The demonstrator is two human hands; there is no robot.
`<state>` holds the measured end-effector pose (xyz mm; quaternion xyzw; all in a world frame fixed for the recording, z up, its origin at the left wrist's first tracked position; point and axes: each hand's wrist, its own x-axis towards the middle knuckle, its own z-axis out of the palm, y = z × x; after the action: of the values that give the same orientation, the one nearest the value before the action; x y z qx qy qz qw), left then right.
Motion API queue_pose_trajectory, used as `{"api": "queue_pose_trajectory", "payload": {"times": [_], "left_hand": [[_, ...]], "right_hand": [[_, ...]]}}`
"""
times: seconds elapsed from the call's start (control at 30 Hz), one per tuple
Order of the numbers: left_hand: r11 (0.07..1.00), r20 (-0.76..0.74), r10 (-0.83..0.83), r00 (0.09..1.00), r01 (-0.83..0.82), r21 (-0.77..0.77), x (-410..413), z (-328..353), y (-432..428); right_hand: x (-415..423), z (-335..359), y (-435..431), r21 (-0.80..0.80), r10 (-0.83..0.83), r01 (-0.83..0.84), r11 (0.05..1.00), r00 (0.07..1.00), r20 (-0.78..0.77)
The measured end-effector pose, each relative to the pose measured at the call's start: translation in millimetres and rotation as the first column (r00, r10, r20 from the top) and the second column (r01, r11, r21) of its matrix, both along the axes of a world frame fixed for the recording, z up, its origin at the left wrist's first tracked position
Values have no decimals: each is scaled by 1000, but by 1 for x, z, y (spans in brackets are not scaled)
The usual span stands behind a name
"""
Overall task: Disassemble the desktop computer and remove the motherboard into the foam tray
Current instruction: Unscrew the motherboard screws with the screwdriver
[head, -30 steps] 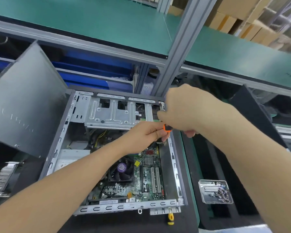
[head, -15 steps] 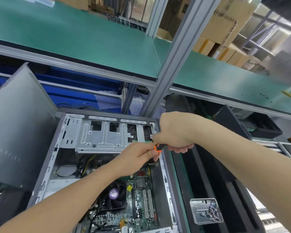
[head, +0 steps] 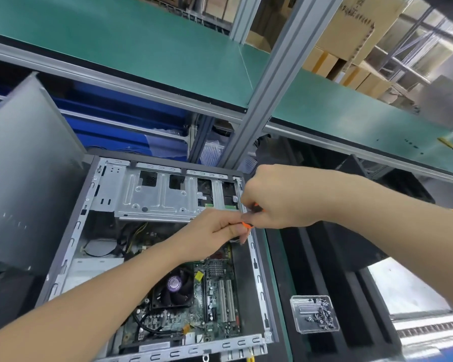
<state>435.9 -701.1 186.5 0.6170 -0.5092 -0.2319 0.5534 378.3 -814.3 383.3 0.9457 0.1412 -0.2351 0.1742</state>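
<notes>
Closely: left hand (head: 216,231), right hand (head: 279,198) curled round orange tool (head: 246,225).

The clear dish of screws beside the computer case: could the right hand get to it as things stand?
Probably yes. The clear dish lies uncovered, right of the case. But the right hand and left hand both hold an orange tool, so it would likely let go first.

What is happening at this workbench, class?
A person works on an open grey metal computer case. Both the left hand and right hand grip a small orange-and-black tool at the case's right rim. The green motherboard sits inside, not yet in the black foam tray alongside, where a clear dish of screws rests.
</notes>
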Motion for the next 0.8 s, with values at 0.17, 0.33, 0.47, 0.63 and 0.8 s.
{"api": "queue_pose_trajectory", "payload": {"times": [0.17, 0.33, 0.47, 0.63, 0.8], "left_hand": [[997, -158, -64, 985, 69, 25, 1, 4, -2], [979, -283, -191, 940, 202, 11, 9, 11, -4], [956, -329, -292, 898, 288, -61, 8, 15, 4], [962, -334, -272, 902, 260, -81, 13, 25, 4], [985, -315, -172, 933, 173, -27, 8, 22, 2]], "right_hand": [[2, 5, -4, -61, 206, -212, 975, 974, -98], [3, 2, -6, -32, 305, -313, 949, 940, -151], [4, 0, -8, 12, 397, -399, 917, 907, -139], [6, 3, -2, 20, 413, -415, 909, 898, -151], [3, 3, 1, 0, 387, -391, 921, 912, -133]]}}
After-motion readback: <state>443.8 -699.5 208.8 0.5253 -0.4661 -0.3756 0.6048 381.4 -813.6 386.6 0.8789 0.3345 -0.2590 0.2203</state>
